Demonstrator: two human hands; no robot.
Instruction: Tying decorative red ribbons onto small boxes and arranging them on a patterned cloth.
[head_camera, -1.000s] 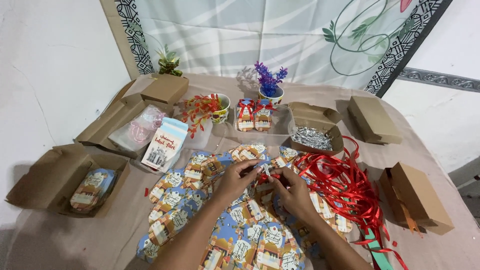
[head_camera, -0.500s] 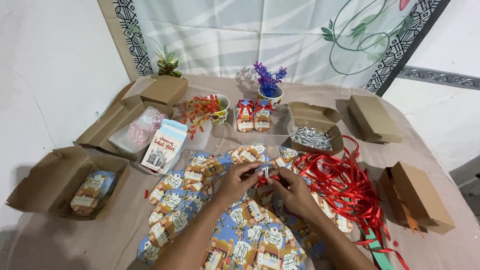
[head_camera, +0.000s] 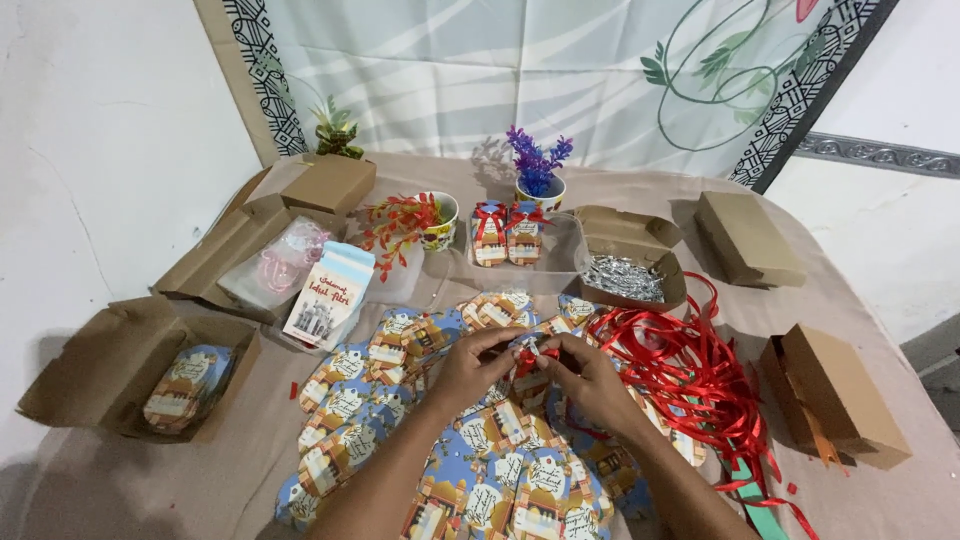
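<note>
My left hand (head_camera: 474, 366) and my right hand (head_camera: 590, 378) meet over the middle of the table, both pinching one small printed gift packet (head_camera: 528, 358) with a red ribbon on it. Under them lies a heap of several blue and orange packets (head_camera: 400, 400). A tangle of red ribbon (head_camera: 690, 370) spreads just right of my right hand. Two packets tied with red bows (head_camera: 507, 228) stand upright at the back centre.
An open cardboard box with packets (head_camera: 130, 375) sits at the left, and more brown boxes (head_camera: 835, 395) stand around the table. A box of silver pieces (head_camera: 625, 275), a purple plant in a pot (head_camera: 538, 170), a cup with red sprigs (head_camera: 425, 220) and a printed card (head_camera: 328, 295) lie behind.
Both hands stay together on the packet, shifting slightly as the fingers work the red ribbon. Nothing else on the table has moved.
</note>
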